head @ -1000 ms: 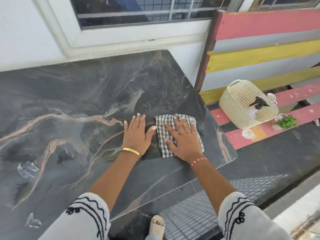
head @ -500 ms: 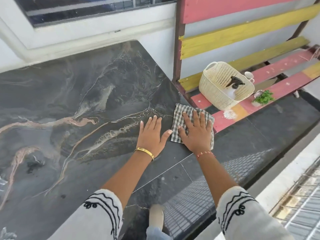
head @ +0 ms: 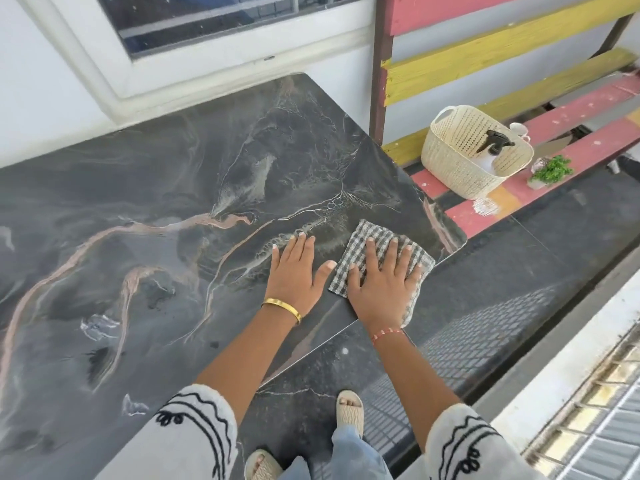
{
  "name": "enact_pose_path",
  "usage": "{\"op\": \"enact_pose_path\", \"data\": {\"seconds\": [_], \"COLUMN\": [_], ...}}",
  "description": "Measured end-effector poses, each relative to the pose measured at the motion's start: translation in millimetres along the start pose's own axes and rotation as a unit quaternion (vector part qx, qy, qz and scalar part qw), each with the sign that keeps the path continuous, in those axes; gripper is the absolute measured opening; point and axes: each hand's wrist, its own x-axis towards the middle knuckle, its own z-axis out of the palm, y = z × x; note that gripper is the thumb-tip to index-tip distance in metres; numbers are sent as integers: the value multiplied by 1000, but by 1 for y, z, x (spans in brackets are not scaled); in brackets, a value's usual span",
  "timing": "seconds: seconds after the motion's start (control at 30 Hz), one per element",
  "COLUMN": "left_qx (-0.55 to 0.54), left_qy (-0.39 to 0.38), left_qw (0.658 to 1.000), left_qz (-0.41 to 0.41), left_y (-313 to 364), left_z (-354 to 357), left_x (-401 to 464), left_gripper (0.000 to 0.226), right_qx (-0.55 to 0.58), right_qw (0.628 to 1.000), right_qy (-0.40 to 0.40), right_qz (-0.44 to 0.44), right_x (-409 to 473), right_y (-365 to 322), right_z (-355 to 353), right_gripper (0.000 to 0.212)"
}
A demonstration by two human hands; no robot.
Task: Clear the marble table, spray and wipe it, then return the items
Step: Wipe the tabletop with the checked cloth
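I see the dark veined marble table (head: 145,209) bare of items, so clearing looks done and wiping is under way. Half a second back the grey-and-white checked cloth (head: 372,245) sat at the table's right edge; now it lies nearer me, at the near-right corner, overhanging the near edge slightly. That reads as the last strip of this end being wiped. My right hand (head: 382,284) presses flat on it, fingers spread; my left hand (head: 294,268) rests flat on bare marble just left. The cream woven plastic basket (head: 460,168) with its black-topped spray bottle (head: 493,147) waits on the painted slatted bench (head: 571,133), the small green potted plant (head: 550,171) beside it.
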Motion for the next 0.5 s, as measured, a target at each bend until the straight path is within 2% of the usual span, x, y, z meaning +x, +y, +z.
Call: {"op": "enact_pose_path", "data": {"seconds": [0.2,0.33,0.43,0.5], "left_qx": [-4,-31,-53,-80], "left_qy": [17,37,70,90], "left_qw": [1000,997,993,988], "left_qz": [-24,-60,-77,-93], "left_y": [-51,-78,-95,-103], "left_z": [-20,-30,-45,-56], "left_x": [-43,-70,-85,-93], "left_gripper": [83,69,59,58], "right_qx": [-18,-21,14,53], "right_qw": [999,995,989,988], "right_qy": [-2,-15,-36,-71], "right_qz": [-26,-98,-140,-129], "right_x": [-51,-96,-115,-111], "right_y": [-57,-103,-130,-138], "right_z": [15,29,19,3], "right_gripper": [69,47,40,33]}}
